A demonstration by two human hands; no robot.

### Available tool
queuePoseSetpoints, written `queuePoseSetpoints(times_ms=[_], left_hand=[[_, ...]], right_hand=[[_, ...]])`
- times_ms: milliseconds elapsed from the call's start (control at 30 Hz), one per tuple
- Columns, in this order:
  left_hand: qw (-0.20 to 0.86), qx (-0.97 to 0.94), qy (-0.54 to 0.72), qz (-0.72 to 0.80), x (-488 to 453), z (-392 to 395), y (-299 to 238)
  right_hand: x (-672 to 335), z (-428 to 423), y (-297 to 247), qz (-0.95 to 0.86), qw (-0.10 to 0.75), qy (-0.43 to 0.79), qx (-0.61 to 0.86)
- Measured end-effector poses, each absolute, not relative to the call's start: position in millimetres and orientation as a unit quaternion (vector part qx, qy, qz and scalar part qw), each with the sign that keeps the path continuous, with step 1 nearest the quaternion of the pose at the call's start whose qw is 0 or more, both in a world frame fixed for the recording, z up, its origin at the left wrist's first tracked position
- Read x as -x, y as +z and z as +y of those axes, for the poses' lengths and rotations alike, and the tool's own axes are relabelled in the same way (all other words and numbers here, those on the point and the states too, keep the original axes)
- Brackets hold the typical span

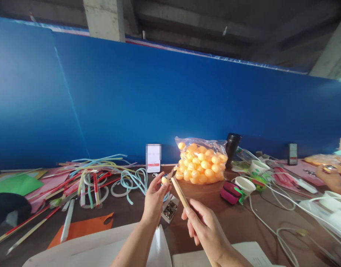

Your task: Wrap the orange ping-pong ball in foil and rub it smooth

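My left hand [156, 193] is raised over the table with its fingers closed round a small orange ball [165, 179], which has shiny metallic pieces on its top. In my right hand [199, 220] is a hammer with a long, pale wooden handle [181, 193]. Its narrow dark metal head [171, 173] is right beside the ball; whether they touch I cannot tell. Just below the ball, a small open box [170, 208] holds many shiny metal bits, partly hidden by my left hand. Behind my hands stands a clear plastic bag [201, 161] full of orange balls.
A lit phone [154, 158] leans against the blue partition [165, 92]. Tubes [134, 181] and sticks [45, 215] clutter the left. Paper cups [245, 184], a pink pouch [231, 192], a black bottle [232, 148] and cables stand right. Another person's hand [333, 178] shows far right.
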State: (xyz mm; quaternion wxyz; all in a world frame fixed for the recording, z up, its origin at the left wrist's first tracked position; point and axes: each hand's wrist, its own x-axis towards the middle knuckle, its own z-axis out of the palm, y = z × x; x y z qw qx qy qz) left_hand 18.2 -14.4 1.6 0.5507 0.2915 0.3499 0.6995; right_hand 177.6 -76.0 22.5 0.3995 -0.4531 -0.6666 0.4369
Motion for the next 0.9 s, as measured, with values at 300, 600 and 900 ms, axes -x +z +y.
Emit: queuePoseSetpoints(times_ms=[300,600,900], left_hand=[[0.606,-0.227,0.714,0.268,-14.9,-15.1,4.8],[0.612,-0.225,0.714,0.255,-13.6,-15.1,2.6],[0.613,-0.24,0.71,0.25,-13.4,-15.3,3.2]], right_hand=[[-179.2,-78.1,26.5,-0.664,0.422,0.439,0.435],[-176.3,-77.9,19.7,-0.667,0.409,0.438,0.443],[-177.0,-77.2,21.4,-0.672,0.406,0.436,0.439]])
